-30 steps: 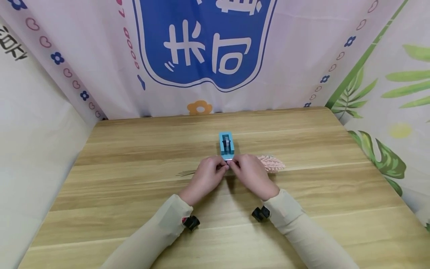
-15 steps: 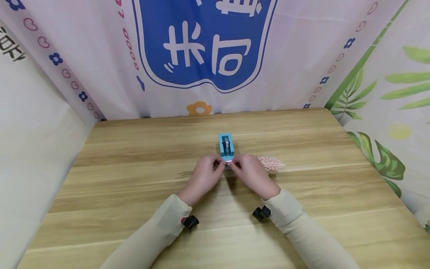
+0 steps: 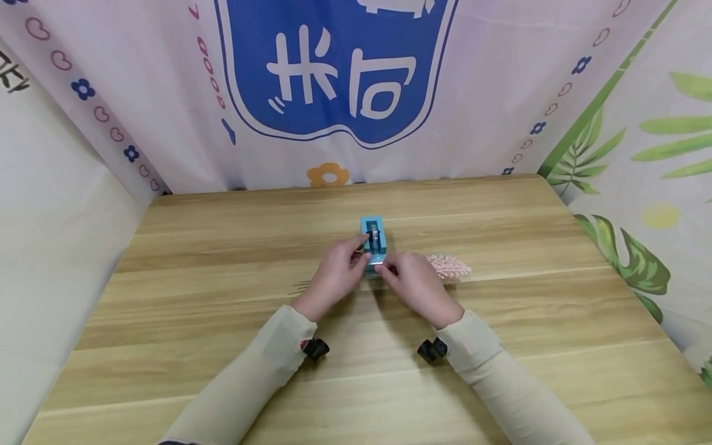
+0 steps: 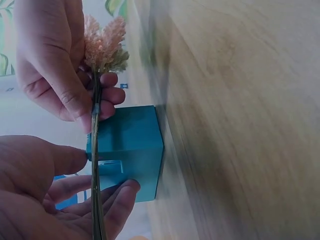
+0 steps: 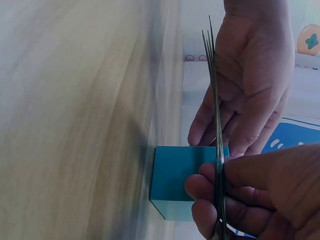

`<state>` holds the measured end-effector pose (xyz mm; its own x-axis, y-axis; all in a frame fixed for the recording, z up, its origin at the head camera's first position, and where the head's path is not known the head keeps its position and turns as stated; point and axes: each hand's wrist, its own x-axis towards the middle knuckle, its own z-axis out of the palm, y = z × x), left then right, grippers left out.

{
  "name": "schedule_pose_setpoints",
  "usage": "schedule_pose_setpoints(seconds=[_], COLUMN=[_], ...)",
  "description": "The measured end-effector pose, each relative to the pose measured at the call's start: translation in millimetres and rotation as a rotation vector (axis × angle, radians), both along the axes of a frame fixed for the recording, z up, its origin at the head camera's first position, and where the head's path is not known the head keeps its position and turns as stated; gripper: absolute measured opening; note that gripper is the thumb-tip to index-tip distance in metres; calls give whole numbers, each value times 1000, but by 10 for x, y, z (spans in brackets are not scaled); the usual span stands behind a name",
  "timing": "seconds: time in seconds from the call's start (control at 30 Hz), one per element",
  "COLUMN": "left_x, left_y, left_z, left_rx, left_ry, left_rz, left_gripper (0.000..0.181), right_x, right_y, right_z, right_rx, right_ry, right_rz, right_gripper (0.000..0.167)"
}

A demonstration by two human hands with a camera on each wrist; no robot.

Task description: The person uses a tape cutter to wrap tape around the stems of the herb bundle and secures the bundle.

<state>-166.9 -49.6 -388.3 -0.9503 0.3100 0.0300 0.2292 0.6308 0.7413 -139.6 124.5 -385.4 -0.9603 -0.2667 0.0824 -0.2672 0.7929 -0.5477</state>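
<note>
A light-blue tape dispenser (image 3: 381,258) stands on the table, a clear tape roll (image 3: 375,237) inside it. My left hand (image 3: 336,266) holds the dispenser at its left side and front edge, thumb and fingers against the casing in the left wrist view. My right hand (image 3: 416,283) pinches the dark, thin stems (image 4: 95,175) of a bunch of pink artificial flowers (image 4: 105,42) just before the dispenser. The flower heads lie to the right, and the stem ends (image 5: 211,47) reach left past my left hand. Whether tape sits around the stems is hard to tell.
The wood-grain table (image 3: 222,346) spreads around both hands. Behind it hangs a printed curtain (image 3: 478,123) with a blue emblem; a leaf-patterned cloth (image 3: 667,204) hangs at the right. A black wrist camera (image 3: 316,350) sits at each cuff.
My left hand has left the stems at the dispenser's front and moved up and forward onto the dispenser's left side. My right hand stays almost still, pinching the stems.
</note>
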Motion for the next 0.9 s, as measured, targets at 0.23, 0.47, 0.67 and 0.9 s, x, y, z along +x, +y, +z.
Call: schedule_pose_setpoints(seconds=[0.23,0.47,0.67,0.9], left_x=[-24,-38,-43,-49], left_y=[-4,-12,-26,-23], left_z=[2,3,3,10], left_rx=[-28,-28,-22,-25], left_ry=[-10,-25,-22,-7], left_rz=[-8,-13,-27,-32], left_gripper=[46,46,46,45], right_x=[-1,17,24,23], right_y=[-11,-15,-17,0], right_z=[-3,-1,-2,-52], right_rx=[19,36,64,110], right_ry=[26,48,79,110], right_rz=[4,1,11,36], right_gripper=[32,34,31,30])
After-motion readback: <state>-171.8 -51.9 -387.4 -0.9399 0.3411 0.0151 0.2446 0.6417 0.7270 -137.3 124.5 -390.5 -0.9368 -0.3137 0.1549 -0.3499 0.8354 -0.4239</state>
